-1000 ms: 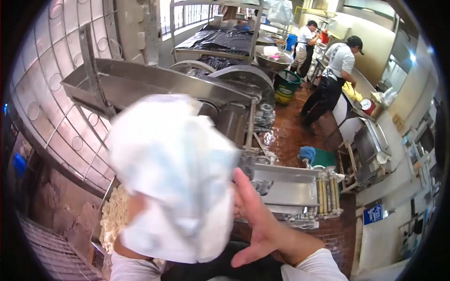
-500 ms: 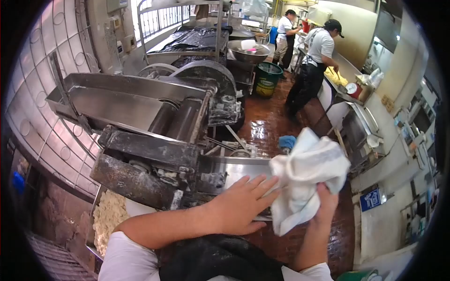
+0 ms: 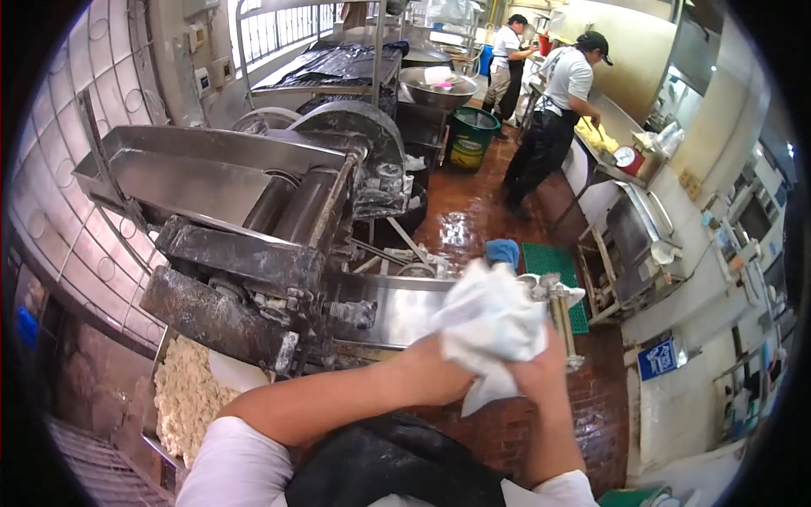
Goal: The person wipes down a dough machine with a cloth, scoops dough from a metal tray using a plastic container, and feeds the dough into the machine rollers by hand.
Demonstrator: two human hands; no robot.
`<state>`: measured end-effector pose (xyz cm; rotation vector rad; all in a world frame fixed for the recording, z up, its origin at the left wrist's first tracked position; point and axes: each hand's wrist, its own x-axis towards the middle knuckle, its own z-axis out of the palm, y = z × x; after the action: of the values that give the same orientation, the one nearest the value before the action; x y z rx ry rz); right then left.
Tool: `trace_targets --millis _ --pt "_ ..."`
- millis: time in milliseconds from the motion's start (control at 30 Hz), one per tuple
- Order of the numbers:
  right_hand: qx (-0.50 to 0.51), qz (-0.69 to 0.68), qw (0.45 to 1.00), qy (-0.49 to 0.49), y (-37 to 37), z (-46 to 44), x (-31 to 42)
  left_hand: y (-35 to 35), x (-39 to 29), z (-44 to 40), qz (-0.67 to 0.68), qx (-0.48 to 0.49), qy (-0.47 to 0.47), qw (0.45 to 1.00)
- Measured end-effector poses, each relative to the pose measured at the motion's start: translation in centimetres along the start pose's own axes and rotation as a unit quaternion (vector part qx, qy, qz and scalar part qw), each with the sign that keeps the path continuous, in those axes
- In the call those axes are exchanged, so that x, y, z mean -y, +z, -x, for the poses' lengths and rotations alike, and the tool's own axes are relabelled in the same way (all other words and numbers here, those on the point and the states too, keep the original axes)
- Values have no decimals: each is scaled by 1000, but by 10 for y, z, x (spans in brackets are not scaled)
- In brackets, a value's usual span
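A white cloth (image 3: 492, 314) is bunched up between my two hands in front of my body. My left hand (image 3: 445, 372) presses into its left side, the fingers mostly covered by the folds. On the other side my right hand (image 3: 543, 365) grips the cloth, with one corner hanging down between the wrists. Just beyond the hands is the stainless steel tray (image 3: 393, 308) of a dough roller machine (image 3: 236, 283), whose dark frame and rollers are dusted with flour.
Dough (image 3: 190, 393) lies in a tray at the lower left. A green mat (image 3: 553, 262) and a blue cloth (image 3: 502, 251) are beyond my hands. A green bucket (image 3: 470, 139) stands on the brick floor. Two people (image 3: 562, 110) work at a counter further back.
My left hand, spread beside the cloth before, now holds it. The cloth has moved left and is gathered tighter between both hands. The view has shifted slightly right.
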<state>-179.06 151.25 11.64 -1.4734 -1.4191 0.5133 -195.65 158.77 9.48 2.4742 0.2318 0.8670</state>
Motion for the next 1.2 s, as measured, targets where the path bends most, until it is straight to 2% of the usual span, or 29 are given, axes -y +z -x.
trace_targets --millis 33,67,133,167,200,233,367,400,433,467,500,533,567,600,667,700,767,800,833,867,900,933,967,1000,1067,1133,1200 --pt "-65 -37 997 -8 -4 -2 2 -12 -6 0 -123 74 1 990" --pt "-59 -107 992 12 -11 -5 9 -20 -10 2 -242 147 0 959" --pt "-38 -115 992 20 -4 -3 17 20 8 17 -131 40 0 991" --pt "24 -5 998 -49 5 8 8 33 14 22 -76 -15 1 997" --pt "85 107 983 -119 15 18 0 29 13 24 -71 -9 4 997" --pt "208 114 960 -146 31 15 26 20 12 28 -66 -2 9 998" --pt "104 -7 995 11 19 12 -1 -5 5 33 -56 55 15 997" --pt "44 78 996 -5 13 7 5 -7 5 24 -65 84 8 994" --pt "-32 15 999 -5 12 6 -4 -29 8 17 -21 221 -103 970" --pt "-110 -48 993 -3 14 6 -12 -29 9 18 200 152 -193 949" --pt "-147 -89 985 -10 20 4 10 -26 12 21 409 72 -272 868" --pt "-134 -56 989 0 35 11 8 -23 17 25 592 -14 -333 734" --pt "-120 -23 993 8 50 22 -1 -11 28 34 708 37 -330 623" --pt "-106 10 994 12 61 30 -5 17 31 34 757 -32 -268 595" --pt "-10 -71 997 -10 72 41 9 2 20 32 790 -56 -288 539" --pt "39 -111 993 -20 75 44 14 -8 12 27 772 -67 -298 558" --pt "114 19 989 -87 68 44 13 -26 0 15 735 -96 -320 590" --pt "151 84 977 -122 65 43 13 -29 2 12 682 -125 -307 652" --pt "142 286 930 -182 61 42 24 -32 5 9 623 -153 -292 710" --pt "102 258 943 -184 62 41 20 -37 7 7 559 -179 -277 761" --pt "61 229 954 -184 62 43 10 -55 1 3 550 -232 -273 755" --pt "19 201 962 -184 61 45 -3 -70 1 0 527 -245 -238 778" --pt "109 247 950 -155 54 50 -30 -80 -1 -5 547 -212 -213 781" --pt "169 287 925 -183 57 50 -51 -86 -3 -6 565 -178 -188 783" --pt "283 359 858 -232 64 51 -77 -68 -14 -14 335 -47 -194 921" --pt "324 359 839 -249 69 46 -78 -34 -43 -22 157 66 -140 975" --pt "318 325 860 -232 65 40 -66 4 -45 -22 111 159 -74 978"
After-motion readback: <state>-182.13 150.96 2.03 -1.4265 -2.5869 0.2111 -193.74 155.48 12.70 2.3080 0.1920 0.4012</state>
